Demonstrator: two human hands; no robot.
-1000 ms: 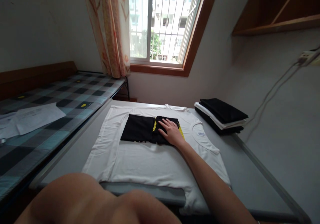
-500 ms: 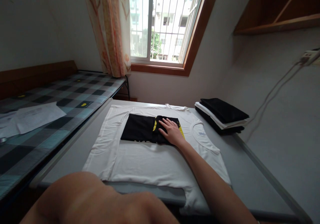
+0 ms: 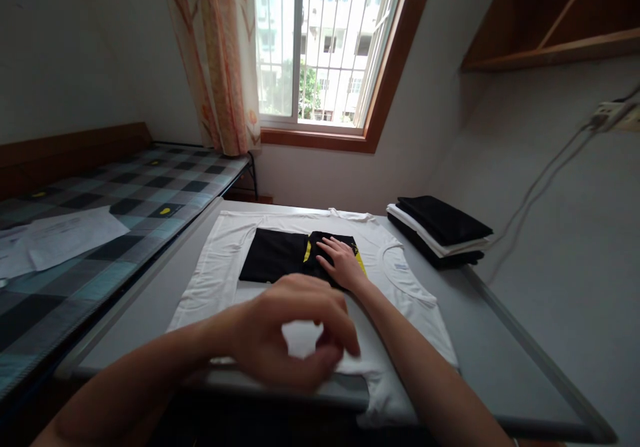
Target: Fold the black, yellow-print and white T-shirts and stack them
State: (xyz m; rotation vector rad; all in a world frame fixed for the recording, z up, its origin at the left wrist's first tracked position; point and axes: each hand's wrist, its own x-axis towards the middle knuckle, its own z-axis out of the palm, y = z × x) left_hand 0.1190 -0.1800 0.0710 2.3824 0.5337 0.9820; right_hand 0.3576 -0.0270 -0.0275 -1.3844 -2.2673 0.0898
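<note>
A white T-shirt lies spread on the table, its neckline toward the right. On top of it rests a folded black garment with yellow patches. My right hand lies flat on the right half of that garment, fingers spread. Nearer to me, my left hand hangs in the air above the shirt's lower edge. Its fingers are loosely curled, with a gap inside the curve and nothing held; motion blurs it slightly. It hides part of the shirt and the garment's near edge.
A stack of folded black and white clothes sits at the table's back right. To the left is a bed with a checked cover and papers. A curtained window is behind; a cable hangs on the right wall.
My left hand has come up into view over the shirt's near side, moving inward from the lower left. My right hand stays on the black garment. The view has shifted slightly.
</note>
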